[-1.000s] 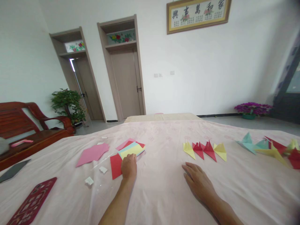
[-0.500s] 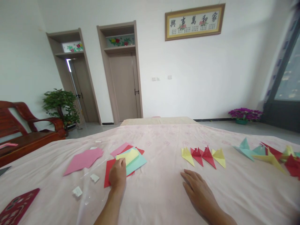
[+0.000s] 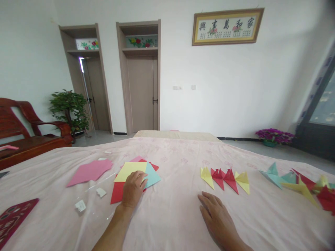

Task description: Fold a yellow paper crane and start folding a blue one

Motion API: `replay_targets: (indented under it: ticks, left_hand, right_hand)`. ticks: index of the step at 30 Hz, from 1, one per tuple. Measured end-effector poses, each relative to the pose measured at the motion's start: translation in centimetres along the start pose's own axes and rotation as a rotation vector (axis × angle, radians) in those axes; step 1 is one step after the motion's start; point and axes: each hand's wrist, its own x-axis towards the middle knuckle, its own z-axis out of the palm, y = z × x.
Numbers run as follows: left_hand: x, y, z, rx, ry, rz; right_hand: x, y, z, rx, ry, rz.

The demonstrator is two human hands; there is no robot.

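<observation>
My left hand (image 3: 133, 190) rests on a small pile of coloured paper squares, its fingers pinching the near edge of a yellow sheet (image 3: 129, 170). Under that lie a light blue sheet (image 3: 151, 175) and a red sheet (image 3: 117, 191). My right hand (image 3: 218, 216) lies flat and palm down on the pink cloth (image 3: 172, 209), holding nothing. Just beyond it stands a row of folded paper shapes (image 3: 225, 176), yellow, red, red and yellow.
A pink sheet (image 3: 89, 171) lies left of the pile, with white scraps (image 3: 90, 198) and clear wrap nearby. Several more folded shapes (image 3: 300, 181) sit at the far right. A dark red patterned card (image 3: 13, 218) is at the lower left. A wooden bench (image 3: 28, 139) stands beyond the table.
My left hand has drawn the yellow sheet off the pile and spread it flat on top, towards the left. My right hand stays flat on the cloth.
</observation>
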Motion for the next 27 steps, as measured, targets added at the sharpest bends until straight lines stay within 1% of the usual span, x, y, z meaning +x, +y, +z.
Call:
replay_targets:
  ticks: [1,3,5,8,13,20,27]
  left_hand:
    - [0.0,0.6,0.4,-0.020,-0.038,0.042]
    - [0.0,1.6,1.3,-0.044,-0.096,0.074]
    - [-0.1,1.8,1.9,-0.052,-0.134,0.065]
    - [-0.1,1.4,2.3,-0.050,-0.156,0.022]
    - [0.1,0.9,2.2,-0.045,-0.168,-0.061]
    - [0.1,1.4,1.6,-0.028,-0.163,-0.137]
    - [0.2,1.7,1.3,-0.007,-0.148,-0.179]
  right_hand:
    - [0.0,0.0,0.0,-0.005,-0.002,-0.001]
    - [0.0,-0.1,-0.1,-0.016,-0.015,-0.003]
    - [0.0,-0.2,-0.2,-0.022,-0.028,-0.004]
    - [0.0,-0.3,-0.4,-0.026,-0.037,0.005]
    - [0.1,-0.5,-0.6,-0.023,-0.040,0.009]
    - [0.1,-0.4,-0.6,-0.026,-0.044,0.003]
    - [0.1,-0.3,-0.5,-0.010,-0.040,0.001]
